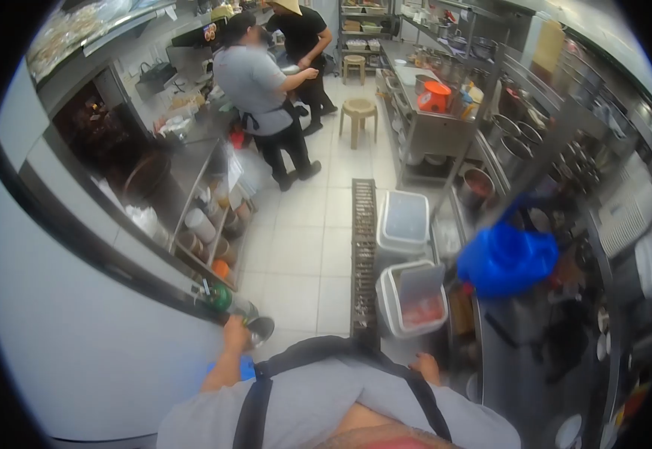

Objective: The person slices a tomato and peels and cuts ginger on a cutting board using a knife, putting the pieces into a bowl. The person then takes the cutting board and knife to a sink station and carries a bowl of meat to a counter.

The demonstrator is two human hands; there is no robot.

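Left hand (234, 334) gripping metal bowl (261, 329). Right hand (426, 368): grip unclear; 2 white bins (390, 308) ahead, nearer holding reddish contents (421, 311).

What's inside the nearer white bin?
Something reddish shows toward the near end of the bin, too blurred to identify. Whatever lies under the grey lid is hidden.

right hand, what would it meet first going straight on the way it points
The right hand would probably meet the nearer white bin first, though depth is unclear and it might pass above.
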